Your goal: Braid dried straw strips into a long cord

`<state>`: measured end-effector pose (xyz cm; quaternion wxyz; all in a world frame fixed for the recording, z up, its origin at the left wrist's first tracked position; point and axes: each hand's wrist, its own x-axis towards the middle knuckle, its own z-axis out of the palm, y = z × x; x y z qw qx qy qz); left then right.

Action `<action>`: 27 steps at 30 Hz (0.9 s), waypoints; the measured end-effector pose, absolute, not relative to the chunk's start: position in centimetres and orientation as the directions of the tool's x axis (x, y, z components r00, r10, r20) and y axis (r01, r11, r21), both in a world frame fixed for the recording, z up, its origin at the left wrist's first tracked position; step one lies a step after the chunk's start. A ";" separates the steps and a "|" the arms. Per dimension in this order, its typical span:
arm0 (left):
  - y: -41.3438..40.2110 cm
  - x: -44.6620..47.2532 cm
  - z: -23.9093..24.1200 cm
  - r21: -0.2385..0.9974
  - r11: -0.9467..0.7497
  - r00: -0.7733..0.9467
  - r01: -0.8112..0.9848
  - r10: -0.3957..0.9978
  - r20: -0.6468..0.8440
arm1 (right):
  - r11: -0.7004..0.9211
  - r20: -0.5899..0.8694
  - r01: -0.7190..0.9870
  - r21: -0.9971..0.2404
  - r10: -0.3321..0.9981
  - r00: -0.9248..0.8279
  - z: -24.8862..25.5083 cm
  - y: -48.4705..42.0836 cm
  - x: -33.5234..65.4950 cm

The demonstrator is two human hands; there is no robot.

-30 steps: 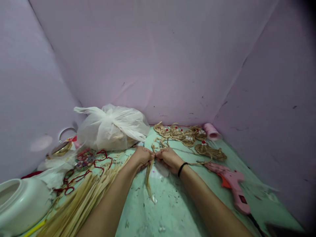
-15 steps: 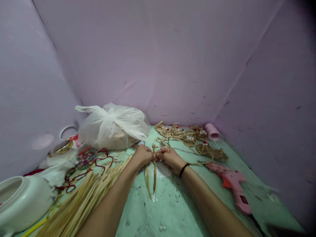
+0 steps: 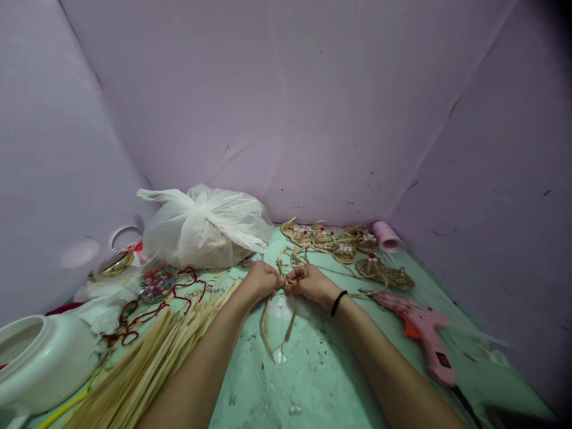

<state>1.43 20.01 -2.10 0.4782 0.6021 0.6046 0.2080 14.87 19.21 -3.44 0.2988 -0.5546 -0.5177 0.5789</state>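
My left hand [image 3: 264,281] and my right hand [image 3: 311,282] meet over the middle of the green table, fingers pinched close together. Between them they grip flat, straw-coloured fibre strips [image 3: 291,320]; two loose ends hang down toward me, one below each hand. Bits of braided cord [image 3: 295,255] lie just beyond my fingertips. The exact crossing of the strips is hidden by my fingers. Left of my left forearm is a thick bundle of dry fibre strips [image 3: 152,351].
Braided cord pieces with red and white beads [image 3: 330,238] lie along the back. Right are a pink thread spool [image 3: 388,237] and a pink glue gun [image 3: 424,328]. A white plastic bag [image 3: 205,229], red yarn [image 3: 190,289] and a white jar [image 3: 58,357] stand left.
My right hand has shifted slightly right, and the strip end under it now slants outward instead of hanging straight. The two hanging ends are farther apart.
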 end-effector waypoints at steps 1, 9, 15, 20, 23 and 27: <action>19.9 1.4 -1.7 0.822 0.211 0.189 0.529 0.915 -0.357 | -0.268 -0.322 0.251 -0.930 0.925 -0.205 -3.4 19.3 14.9; 20.0 2.2 -1.8 0.875 0.264 0.078 0.405 0.944 -0.321 | -0.043 -0.145 0.511 -0.858 0.976 -0.162 -3.5 19.7 15.3; 20.6 2.1 -2.9 0.861 0.209 0.057 0.463 0.963 -0.264 | 0.059 -0.075 0.638 -0.768 0.981 -0.181 -2.7 19.4 15.6; 20.6 2.3 -2.6 0.867 0.237 0.038 0.438 0.959 -0.281 | -0.073 -0.144 0.664 -0.744 0.988 -0.053 -1.9 19.3 15.4; 20.3 2.3 -1.8 0.868 0.363 -0.029 0.340 0.926 -0.377 | 0.078 -0.027 0.733 -0.676 0.991 -0.130 -1.1 18.3 14.1; 20.2 1.8 -1.4 0.846 0.474 -0.012 0.243 0.874 -0.486 | 0.263 0.145 0.863 -0.432 0.964 -0.221 -0.4 16.6 12.2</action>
